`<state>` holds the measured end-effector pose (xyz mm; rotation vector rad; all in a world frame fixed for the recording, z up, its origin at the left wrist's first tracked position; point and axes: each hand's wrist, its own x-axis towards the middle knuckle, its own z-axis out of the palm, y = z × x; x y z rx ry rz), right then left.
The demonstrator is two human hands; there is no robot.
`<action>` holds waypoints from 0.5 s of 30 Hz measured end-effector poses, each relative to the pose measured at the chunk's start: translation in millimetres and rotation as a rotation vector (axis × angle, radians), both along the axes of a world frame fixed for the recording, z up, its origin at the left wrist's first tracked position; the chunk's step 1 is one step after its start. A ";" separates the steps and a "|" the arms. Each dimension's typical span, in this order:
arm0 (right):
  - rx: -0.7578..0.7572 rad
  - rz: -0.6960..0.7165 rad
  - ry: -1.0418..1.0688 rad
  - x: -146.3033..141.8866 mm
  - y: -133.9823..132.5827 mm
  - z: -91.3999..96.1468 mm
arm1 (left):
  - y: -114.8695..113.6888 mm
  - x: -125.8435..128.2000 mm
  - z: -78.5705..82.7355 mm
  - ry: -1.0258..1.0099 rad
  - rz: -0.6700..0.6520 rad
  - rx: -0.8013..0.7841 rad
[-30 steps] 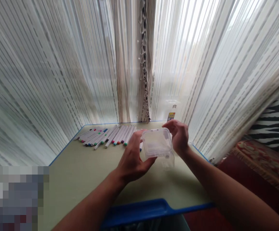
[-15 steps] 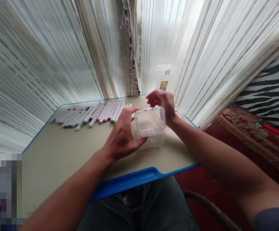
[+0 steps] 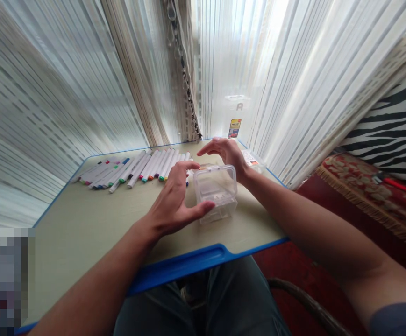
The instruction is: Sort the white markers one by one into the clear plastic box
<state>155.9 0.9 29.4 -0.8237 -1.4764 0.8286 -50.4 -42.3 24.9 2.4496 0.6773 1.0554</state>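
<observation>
A small clear plastic box (image 3: 215, 189) stands on the table between my two hands. I cannot tell whether its lid is fully closed. My left hand (image 3: 174, 200) is at its left side, fingers and thumb spread apart. The thumb reaches across the box's near side, and whether it touches is unclear. Behind the box, my right hand (image 3: 225, 151) hovers with fingers stretched to the left and nothing seen in them. Part of the box's far side is hidden by the hands.
Several white markers (image 3: 143, 165) with coloured ends lie in a row at the table's back left. A larger clear container (image 3: 237, 109) with a yellow label stands at the back. A clear labelled piece (image 3: 253, 159) lies beyond my right wrist. Blue edging (image 3: 185, 268) borders the table.
My left thumb has come away from the box lid and its hand has opened wider. My right hand's fingers have straightened and shifted a little left. The view has moved slightly.
</observation>
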 end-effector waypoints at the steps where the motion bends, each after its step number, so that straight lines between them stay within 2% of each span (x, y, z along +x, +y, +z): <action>1: -0.014 0.019 -0.008 -0.1 0.4 -0.5 | 0.6 -1.3 0.1 -0.024 -0.015 -0.035; 6: -0.062 0.067 -0.026 -0.7 0.6 -0.9 | 2.9 -5.2 0.8 -0.099 -0.035 -0.079; 15: -0.123 0.156 0.034 1.3 7.5 -10.3 | -0.8 4.9 -5.6 0.023 -0.021 0.211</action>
